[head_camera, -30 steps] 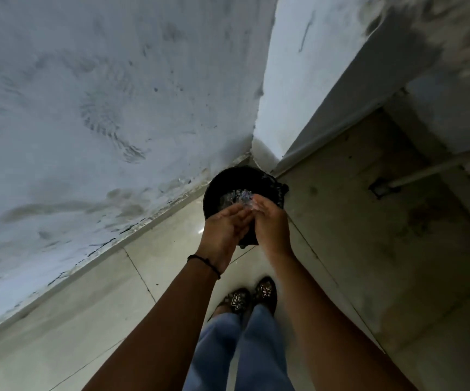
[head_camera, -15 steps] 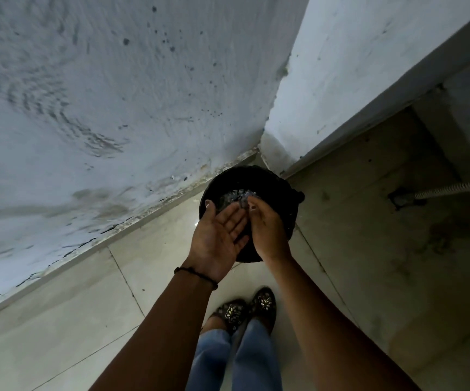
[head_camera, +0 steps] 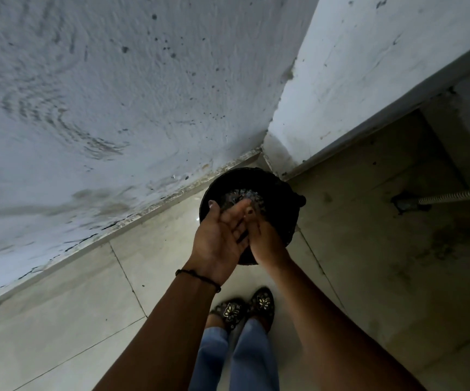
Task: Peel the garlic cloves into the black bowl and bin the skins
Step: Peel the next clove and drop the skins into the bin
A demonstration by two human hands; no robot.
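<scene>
Head view catches the binning step: the left hand (head_camera: pixel 219 238) lies flat, palm up, above the black bin (head_camera: pixel 283 190) in the floor corner. The right hand (head_camera: pixel 266 245) presses edge-on against it, and its grip cannot be told. Pale bits inside are probably skins (head_camera: pixel 236 196). The next move calls for brushing any clinging scraps off over the bin's mouth.

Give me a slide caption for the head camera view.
Left hand open, palm up, right hand against it, over a black bin on the tiled floor.

Forearms are bare. A thin black cord bracelet (head_camera: pixel 198 279) circles the left wrist. Light blue jeans (head_camera: pixel 245 359) cover the legs above dark slip-on shoes (head_camera: pixel 261 301) patterned with gold, butterfly-like motifs.
</scene>
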